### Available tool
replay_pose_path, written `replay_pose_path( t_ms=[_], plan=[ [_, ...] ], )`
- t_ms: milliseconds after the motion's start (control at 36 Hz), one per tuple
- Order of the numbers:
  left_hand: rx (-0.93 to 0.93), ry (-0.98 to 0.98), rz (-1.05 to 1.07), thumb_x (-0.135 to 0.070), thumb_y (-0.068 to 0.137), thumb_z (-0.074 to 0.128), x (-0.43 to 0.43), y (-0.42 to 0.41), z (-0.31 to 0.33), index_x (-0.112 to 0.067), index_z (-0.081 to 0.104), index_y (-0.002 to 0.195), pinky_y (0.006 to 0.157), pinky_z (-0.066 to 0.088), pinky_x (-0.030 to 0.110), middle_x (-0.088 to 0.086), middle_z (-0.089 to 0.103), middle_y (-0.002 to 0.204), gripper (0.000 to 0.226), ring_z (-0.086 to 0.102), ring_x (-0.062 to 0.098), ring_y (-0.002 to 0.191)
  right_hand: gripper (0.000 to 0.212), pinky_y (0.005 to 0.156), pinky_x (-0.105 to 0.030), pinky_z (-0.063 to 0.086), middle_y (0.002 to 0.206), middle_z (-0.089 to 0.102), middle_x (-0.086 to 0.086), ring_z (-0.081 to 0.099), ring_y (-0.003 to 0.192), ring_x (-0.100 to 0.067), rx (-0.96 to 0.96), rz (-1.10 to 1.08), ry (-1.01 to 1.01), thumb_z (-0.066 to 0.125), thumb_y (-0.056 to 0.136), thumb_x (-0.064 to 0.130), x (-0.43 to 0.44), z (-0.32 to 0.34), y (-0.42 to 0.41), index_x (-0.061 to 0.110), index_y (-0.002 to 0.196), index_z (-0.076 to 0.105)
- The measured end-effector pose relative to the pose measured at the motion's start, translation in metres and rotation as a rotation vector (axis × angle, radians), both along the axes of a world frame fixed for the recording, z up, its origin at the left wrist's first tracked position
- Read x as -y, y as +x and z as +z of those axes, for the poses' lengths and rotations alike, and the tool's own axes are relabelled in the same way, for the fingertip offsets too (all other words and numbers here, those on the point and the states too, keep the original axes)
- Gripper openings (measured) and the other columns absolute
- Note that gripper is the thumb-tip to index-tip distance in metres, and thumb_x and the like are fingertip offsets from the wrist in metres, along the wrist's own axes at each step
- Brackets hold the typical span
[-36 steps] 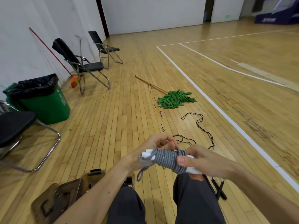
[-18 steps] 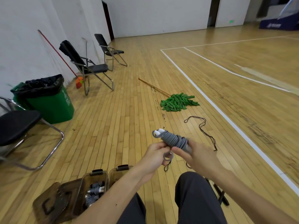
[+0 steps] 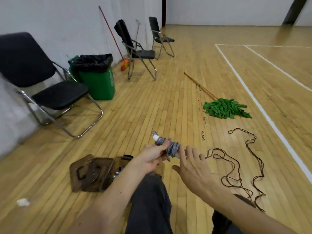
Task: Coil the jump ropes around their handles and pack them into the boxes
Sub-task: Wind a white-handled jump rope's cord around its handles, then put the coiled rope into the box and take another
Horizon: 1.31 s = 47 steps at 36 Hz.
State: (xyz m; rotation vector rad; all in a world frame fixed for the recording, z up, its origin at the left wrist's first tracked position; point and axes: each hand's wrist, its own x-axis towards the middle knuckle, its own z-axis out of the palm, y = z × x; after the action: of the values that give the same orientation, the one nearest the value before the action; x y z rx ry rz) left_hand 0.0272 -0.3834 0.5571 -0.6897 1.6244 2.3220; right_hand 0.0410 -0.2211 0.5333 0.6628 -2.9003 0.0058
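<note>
Coils of grey jump rope (image 3: 170,146) sit wound tight around their handles, held above the wooden floor (image 3: 152,102) straight ahead of me at 12 o'clock. One white handle end (image 3: 156,137) pokes out of the bundle toward 11 o'clock. My left hand (image 3: 152,157) grips the bundle with its fingers curled round it. My right hand (image 3: 192,173) is spread wide and holds nothing; its fingertips (image 3: 186,149) reach the bundle's nearer end, though motion blur keeps me from telling whether they touch it.

From the bundle, the brown plastic boxes (image 3: 101,174) lie on the floor at 8 o'clock, lids folded open, partly hidden behind my left forearm. A dark jump rope (image 3: 236,159) lies loose in tangled loops at 3 to 4 o'clock, well apart from the boxes. A green mop (image 3: 225,108) lies flat at 1 o'clock. A green bin (image 3: 99,85) with a black liner stands at 10 o'clock between black folding chairs (image 3: 55,93), and a red-handled broom (image 3: 112,38) leans on the wall behind it. A white scrap (image 3: 22,202) lies at 8 o'clock, beyond the boxes.
</note>
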Motion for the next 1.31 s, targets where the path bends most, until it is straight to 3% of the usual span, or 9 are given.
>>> replay_pose_path(
  t_ms=[56, 194, 333, 500, 667, 833, 1028, 1167, 1306],
  plan=[
    [0.017, 0.016, 0.047, -0.015, 0.095, 0.066, 0.027, 0.0, -0.016, -0.002, 0.068, 0.105, 0.075, 0.055, 0.033, 0.013, 0.074, 0.099, 0.016, 0.068, 0.02, 0.086, 0.076, 0.064, -0.041, 0.052, 0.103, 0.061, -0.01, 0.06, 0.084, -0.027, 0.083, 0.071, 0.006, 0.082, 0.076, 0.047, 0.021, -0.012, -0.01, 0.004, 0.132, 0.053],
    [0.146, 0.024, 0.205, -0.011, 0.094, 0.067, 0.105, -0.004, -0.09, -0.005, 0.068, 0.097, 0.06, 0.055, 0.026, 0.006, 0.073, 0.078, 0.007, 0.067, 0.013, 0.06, 0.066, 0.105, -0.038, 0.037, 0.148, 0.037, 0.0, 0.039, 0.135, -0.025, 0.37, 0.247, 0.003, 0.038, 0.106, 0.04, 0.099, -0.06, -0.048, 0.028, 0.16, 0.002],
    [0.323, 0.077, 0.408, -0.002, 0.089, 0.07, 0.162, 0.0, -0.187, -0.001, 0.069, 0.103, 0.068, 0.06, 0.036, 0.016, 0.076, 0.091, 0.014, 0.073, 0.029, 0.085, 0.063, 0.113, -0.045, 0.034, 0.155, 0.034, 0.0, 0.033, 0.142, -0.031, 0.73, 0.281, 0.083, 0.035, 0.1, 0.03, 0.165, -0.149, -0.08, 0.035, 0.158, 0.013],
    [0.458, -0.075, 0.473, -0.01, 0.089, 0.074, 0.225, -0.025, -0.315, -0.002, 0.071, 0.101, 0.075, 0.061, 0.04, 0.015, 0.076, 0.092, 0.014, 0.073, 0.03, 0.084, 0.066, 0.117, -0.045, 0.031, 0.162, 0.026, -0.002, 0.026, 0.146, -0.032, 1.062, 0.283, 0.067, 0.044, 0.104, 0.014, 0.238, -0.255, -0.118, 0.032, 0.16, 0.013],
    [0.495, -0.202, 0.463, -0.016, 0.089, 0.075, 0.287, -0.095, -0.422, -0.011, 0.075, 0.091, 0.081, 0.061, 0.039, 0.008, 0.077, 0.089, 0.006, 0.073, 0.025, 0.084, 0.078, 0.126, -0.044, 0.01, 0.168, -0.017, -0.002, -0.012, 0.155, -0.029, 1.063, 0.34, 0.101, 0.046, 0.104, 0.013, 0.301, -0.352, -0.169, 0.022, 0.162, -0.007],
    [0.55, -0.349, 0.381, -0.027, 0.087, 0.077, 0.291, -0.139, -0.49, -0.018, 0.075, 0.1, 0.095, 0.054, 0.039, 0.004, 0.075, 0.102, 0.016, 0.068, 0.022, 0.097, 0.085, 0.126, -0.033, 0.005, 0.167, -0.019, -0.009, -0.014, 0.155, -0.024, 1.15, 0.305, 0.187, 0.049, 0.102, 0.01, 0.329, -0.42, -0.205, 0.009, 0.159, -0.013],
    [0.555, -0.483, 0.361, -0.033, 0.089, 0.075, 0.288, -0.165, -0.516, -0.011, 0.072, 0.113, 0.079, 0.042, 0.026, 0.001, 0.067, 0.101, 0.032, 0.059, 0.018, 0.095, 0.089, 0.126, -0.041, 0.011, 0.162, -0.025, -0.025, -0.013, 0.154, -0.037, 1.136, 0.271, 0.247, 0.05, 0.102, 0.014, 0.35, -0.456, -0.218, -0.002, 0.154, -0.02],
    [0.589, -0.583, 0.3, -0.037, 0.092, 0.07, 0.287, -0.164, -0.495, -0.009, 0.07, 0.113, 0.08, 0.046, 0.03, 0.001, 0.064, 0.101, 0.034, 0.057, 0.02, 0.094, 0.085, 0.123, -0.039, 0.019, 0.168, -0.009, -0.017, 0.006, 0.155, -0.035, 1.22, 0.165, 0.066, 0.051, 0.103, 0.023, 0.344, -0.438, -0.229, 0.006, 0.159, -0.011],
    [0.502, -0.705, 0.228, -0.027, 0.098, 0.063, 0.268, -0.155, -0.429, -0.013, 0.067, 0.103, 0.096, 0.049, 0.034, 0.0, 0.065, 0.098, 0.015, 0.06, 0.023, 0.104, 0.055, 0.098, -0.033, 0.047, 0.15, 0.048, -0.011, 0.051, 0.131, -0.029, 1.184, 0.051, -0.215, 0.051, 0.104, 0.025, 0.293, -0.376, -0.239, 0.015, 0.155, 0.034]
  ],
)
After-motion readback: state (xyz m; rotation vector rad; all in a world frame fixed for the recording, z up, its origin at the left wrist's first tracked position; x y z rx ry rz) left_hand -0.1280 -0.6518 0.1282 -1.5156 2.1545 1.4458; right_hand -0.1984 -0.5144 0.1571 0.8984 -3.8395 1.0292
